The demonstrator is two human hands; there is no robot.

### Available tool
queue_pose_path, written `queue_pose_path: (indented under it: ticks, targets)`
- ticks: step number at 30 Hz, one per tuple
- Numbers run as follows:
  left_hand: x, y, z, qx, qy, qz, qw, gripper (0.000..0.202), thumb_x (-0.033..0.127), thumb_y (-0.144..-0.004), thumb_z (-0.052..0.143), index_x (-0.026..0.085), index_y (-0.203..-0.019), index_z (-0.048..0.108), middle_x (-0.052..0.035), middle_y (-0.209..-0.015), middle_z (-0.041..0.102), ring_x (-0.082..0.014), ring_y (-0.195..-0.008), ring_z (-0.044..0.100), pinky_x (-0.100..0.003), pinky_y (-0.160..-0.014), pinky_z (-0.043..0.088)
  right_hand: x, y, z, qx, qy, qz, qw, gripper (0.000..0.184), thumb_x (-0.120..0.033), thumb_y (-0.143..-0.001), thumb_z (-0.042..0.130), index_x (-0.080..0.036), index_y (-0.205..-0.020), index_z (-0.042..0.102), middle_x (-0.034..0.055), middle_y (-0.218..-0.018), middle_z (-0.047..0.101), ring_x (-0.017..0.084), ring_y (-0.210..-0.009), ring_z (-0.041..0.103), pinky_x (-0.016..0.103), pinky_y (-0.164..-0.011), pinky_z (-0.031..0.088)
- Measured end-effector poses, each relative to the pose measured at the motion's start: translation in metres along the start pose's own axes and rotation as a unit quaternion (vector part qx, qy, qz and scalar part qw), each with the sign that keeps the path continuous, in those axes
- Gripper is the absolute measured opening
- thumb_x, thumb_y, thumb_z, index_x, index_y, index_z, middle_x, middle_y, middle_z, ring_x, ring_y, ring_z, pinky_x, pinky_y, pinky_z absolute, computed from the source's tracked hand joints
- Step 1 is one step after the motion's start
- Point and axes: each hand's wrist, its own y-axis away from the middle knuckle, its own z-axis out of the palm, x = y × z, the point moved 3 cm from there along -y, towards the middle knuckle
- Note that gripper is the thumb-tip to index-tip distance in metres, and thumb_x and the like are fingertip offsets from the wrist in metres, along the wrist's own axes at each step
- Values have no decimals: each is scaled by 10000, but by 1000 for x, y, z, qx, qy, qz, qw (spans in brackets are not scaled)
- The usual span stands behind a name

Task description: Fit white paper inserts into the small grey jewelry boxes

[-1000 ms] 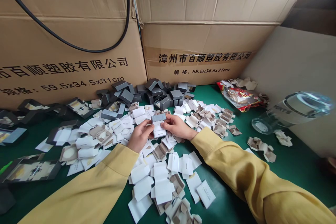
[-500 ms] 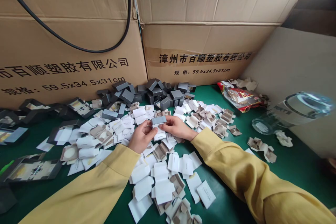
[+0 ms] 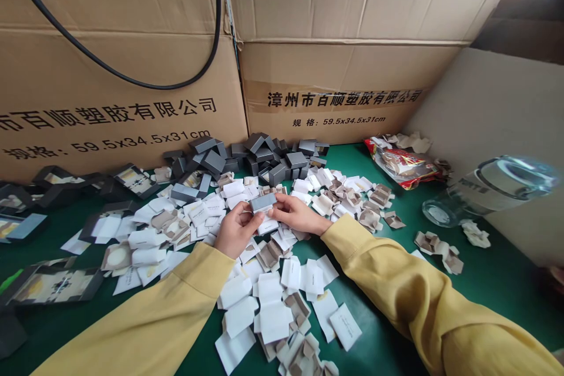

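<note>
Grey box [image 3: 262, 202] stretches lengthwise between left hand [image 3: 234, 231] and right hand [image 3: 301, 214]. Both pinch it narrowly, equally near.

Matt small box [image 3: 262, 202], glossy plastic packet [image 3: 402, 165]

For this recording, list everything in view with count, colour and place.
Cartons: two, brown, behind table
Cable: one, black, hanging before left carton
Table: one, green, underneath
Small boxes: many, dark grey, along cartons
Boxes with panels: several, dark with pale panels, left
Folded card pieces: many, white and grey-brown, mostly centre
Packet: one, red and clear, back right
Bottle: one, clear, right
Crumpled paper: one, white, beside bottle
Panel: one, pale grey, right
Unclear item: one, bright green, left edge
Held box: one, grey and white, between hands
Sleeves: two, yellow, foreground
Left hand: one, bare, centre
Right hand: one, bare, centre
</note>
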Motion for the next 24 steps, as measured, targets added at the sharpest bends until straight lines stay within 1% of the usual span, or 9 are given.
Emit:
queue_pose_path:
  ticks: [3, 5, 9, 12, 15, 19, 24]
  targets:
    - [-1, -1, -1, 24, 25, -4, 999, 426, 447, -661, 665, 161, -929, 499, -23, -682, 640, -144, -572, 580, -233, -505, 428, -1, 1, 1, -41, -25, 0, 999, 338, -371, -793, 550, -167, -1046, 457, -36, -649, 543, 85, -581, 469, 208, -566, 376]
    - [0, -1, 0, 10, 37, -6, 999, 445, 458, -664, 658, 170, -947, 471, -36, -733, 653, -159, -602, 602, -247, -515, 456, 1, 1, 1, -45, -39, 1, 998, 360, -350, -794, 551, -161, -1081, 443, -21, -675, 571, 89, -590, 495, 213, -574, 392]
    - [2, 0, 4, -42, 17, -21, 999, 474, 417, -677, 662, 182, -1024, 439, -63, -830, 663, -173, -657, 628, -261, -546, 491, 6, 0, 1, -20, -54, -1, 998, 369, -315, -771, 578, -158, -1081, 453, -33, -645, 552, 87, -574, 502, 206, -553, 398]
    - [2, 1, 5, -59, -5, -29, 998, 487, 385, -702, 647, 180, -1092, 439, -55, -799, 658, -160, -632, 628, -261, -570, 501, 7, 0, 2, -9, -62, 2, 998, 374, -300, -765, 585, -162, -1085, 450, -38, -625, 550, 92, -570, 518, 206, -553, 403]
    - [1, 1, 5, -60, -10, -20, 998, 507, 369, -716, 634, 177, -1136, 424, -42, -748, 651, -151, -593, 616, -252, -543, 495, 8, 0, 2, -12, -76, 5, 997, 349, -306, -779, 570, -166, -1073, 446, -43, -614, 547, 100, -572, 546, 210, -559, 414]
    - [-1, 0, 4, -55, -21, -14, 998, 505, 365, -709, 640, 176, -1125, 424, -43, -740, 650, -155, -582, 615, -256, -530, 490, 6, 0, 3, -9, -82, 4, 997, 289, -333, -797, 547, -171, -1020, 458, -45, -611, 537, 98, -562, 551, 196, -525, 405]
    - [0, 1, 4, -67, -22, -25, 997, 469, 393, -714, 632, 180, -1079, 428, -47, -745, 656, -160, -581, 618, -243, -508, 465, 3, 1, 4, -10, -85, 14, 996, 260, -338, -782, 557, -170, -946, 446, -26, -664, 565, 108, -596, 569, 232, -573, 456]
